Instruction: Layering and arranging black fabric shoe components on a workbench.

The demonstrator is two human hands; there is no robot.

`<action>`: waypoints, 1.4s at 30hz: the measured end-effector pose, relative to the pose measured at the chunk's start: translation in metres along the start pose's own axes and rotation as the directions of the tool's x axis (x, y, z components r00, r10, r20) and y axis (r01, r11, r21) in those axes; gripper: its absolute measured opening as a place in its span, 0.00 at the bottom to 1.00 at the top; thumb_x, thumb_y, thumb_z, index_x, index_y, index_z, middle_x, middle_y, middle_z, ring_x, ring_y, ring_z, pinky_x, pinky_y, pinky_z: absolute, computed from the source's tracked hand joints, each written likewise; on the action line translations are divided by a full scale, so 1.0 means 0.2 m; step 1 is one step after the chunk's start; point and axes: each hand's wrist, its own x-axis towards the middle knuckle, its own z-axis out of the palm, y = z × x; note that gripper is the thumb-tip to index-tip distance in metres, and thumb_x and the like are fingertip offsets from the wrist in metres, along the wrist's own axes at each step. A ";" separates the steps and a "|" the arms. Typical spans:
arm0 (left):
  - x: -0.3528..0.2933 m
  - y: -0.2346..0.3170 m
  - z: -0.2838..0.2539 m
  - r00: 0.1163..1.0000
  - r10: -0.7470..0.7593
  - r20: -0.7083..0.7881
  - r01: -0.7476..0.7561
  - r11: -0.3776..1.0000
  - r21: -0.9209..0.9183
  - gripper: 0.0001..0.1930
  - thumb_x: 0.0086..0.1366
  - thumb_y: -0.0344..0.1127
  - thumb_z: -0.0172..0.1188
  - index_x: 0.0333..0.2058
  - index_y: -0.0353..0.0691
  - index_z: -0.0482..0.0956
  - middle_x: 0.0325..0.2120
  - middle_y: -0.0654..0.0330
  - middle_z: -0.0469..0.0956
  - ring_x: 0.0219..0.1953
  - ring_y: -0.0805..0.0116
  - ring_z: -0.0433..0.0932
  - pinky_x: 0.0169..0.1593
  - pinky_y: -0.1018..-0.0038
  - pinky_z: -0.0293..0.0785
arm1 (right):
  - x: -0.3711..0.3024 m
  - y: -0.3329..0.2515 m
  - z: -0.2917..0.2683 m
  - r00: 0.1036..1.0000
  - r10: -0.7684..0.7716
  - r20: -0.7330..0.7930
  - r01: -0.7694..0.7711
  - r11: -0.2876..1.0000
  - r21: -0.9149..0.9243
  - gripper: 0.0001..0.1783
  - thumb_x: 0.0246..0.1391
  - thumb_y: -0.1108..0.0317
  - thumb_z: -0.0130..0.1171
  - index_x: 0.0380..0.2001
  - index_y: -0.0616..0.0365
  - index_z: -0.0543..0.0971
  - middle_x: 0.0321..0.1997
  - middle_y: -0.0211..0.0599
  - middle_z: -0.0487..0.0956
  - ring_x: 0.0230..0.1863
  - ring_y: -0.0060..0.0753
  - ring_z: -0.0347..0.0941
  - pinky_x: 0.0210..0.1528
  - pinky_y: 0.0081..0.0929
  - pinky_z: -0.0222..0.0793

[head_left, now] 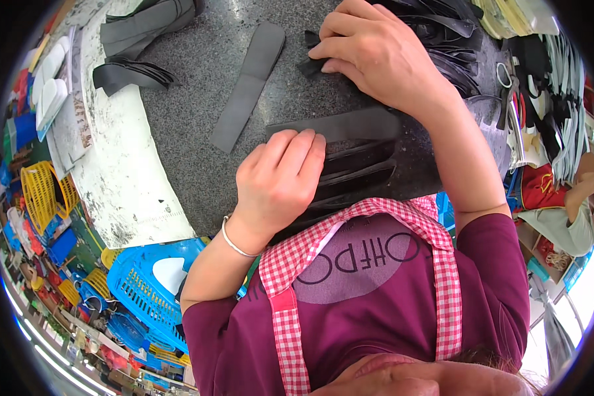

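On the granite bench, left to right, all places given from the grey strip under the left hand:

Basket (138, 284): lying well to the lower left of the strip, blue, off the bench edge.

Loose strip (247, 89): lying up and left of the strip, apart from it, its long axis running steeply from upper right to lower left; no hand is touching it.

Left hand (280, 178): resting on the strip's left end, fingers pressed together and curled, fingertips (303, 142) bearing down on the strip; it is pinching nothing.

Strip (350, 124): lying flat on the bench just ahead of the person's apron, its long axis running nearly left to right, its right end rising slightly and reaching under the right wrist.

Black stack (356, 173): sitting just below the strip, touching it, partly hidden by the left hand.

Right hand (376, 56): working just above the strip's right end, fingers bunched and pinching a small dark piece (312, 66) at its left side.

Nearer hand: the left one is already on the strip; the right one is crossing above it, not touching it as far as can be seen.

Black pile (455, 39): heaped up and right of the strip, behind the right hand.
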 end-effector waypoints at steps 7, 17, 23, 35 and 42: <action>-0.07 0.01 -0.10 1.000 -0.021 0.014 0.022 0.997 -0.070 0.18 0.59 0.29 0.76 0.50 0.39 0.90 0.49 0.61 0.89 0.49 0.62 0.87 0.45 0.66 0.83 | -0.04 -0.30 -0.30 0.957 0.108 -0.269 -0.098 0.994 0.051 0.13 0.51 0.81 0.73 0.41 0.58 0.89 0.33 0.38 0.85 0.33 0.42 0.81 0.36 0.31 0.76; -0.15 0.00 -0.09 0.989 -0.110 0.095 0.108 0.994 0.023 0.18 0.59 0.30 0.74 0.50 0.39 0.89 0.51 0.61 0.88 0.53 0.65 0.86 0.51 0.68 0.80 | -0.04 -0.35 0.20 0.948 0.297 0.114 -0.309 0.778 0.546 0.08 0.60 0.72 0.70 0.37 0.61 0.79 0.27 0.48 0.84 0.31 0.58 0.84 0.33 0.47 0.79; -0.16 0.01 -0.11 0.986 -0.118 0.117 0.114 0.993 0.036 0.18 0.60 0.31 0.73 0.50 0.40 0.89 0.52 0.62 0.88 0.55 0.67 0.85 0.52 0.66 0.77 | -0.05 -0.34 0.27 0.959 0.262 0.113 -0.282 0.819 0.500 0.09 0.62 0.70 0.69 0.37 0.61 0.78 0.28 0.48 0.84 0.31 0.59 0.83 0.31 0.50 0.77; -0.10 -0.01 -0.11 0.981 -0.119 0.151 0.117 0.993 0.025 0.17 0.63 0.29 0.66 0.51 0.41 0.80 0.56 0.59 0.84 0.43 0.63 0.86 0.53 0.64 0.77 | -0.17 -0.33 0.07 0.916 0.327 0.232 -0.374 0.905 0.203 0.13 0.60 0.70 0.71 0.37 0.59 0.75 0.28 0.47 0.83 0.32 0.55 0.85 0.32 0.47 0.80; -0.05 0.01 -0.13 0.958 -0.135 0.253 0.074 0.969 0.237 0.26 0.62 0.30 0.66 0.60 0.46 0.85 0.57 0.66 0.86 0.48 0.73 0.85 0.55 0.66 0.67 | -0.42 -0.25 -0.08 0.734 0.629 0.257 -0.672 0.618 0.408 0.12 0.59 0.76 0.71 0.40 0.61 0.76 0.26 0.44 0.81 0.27 0.47 0.82 0.32 0.38 0.75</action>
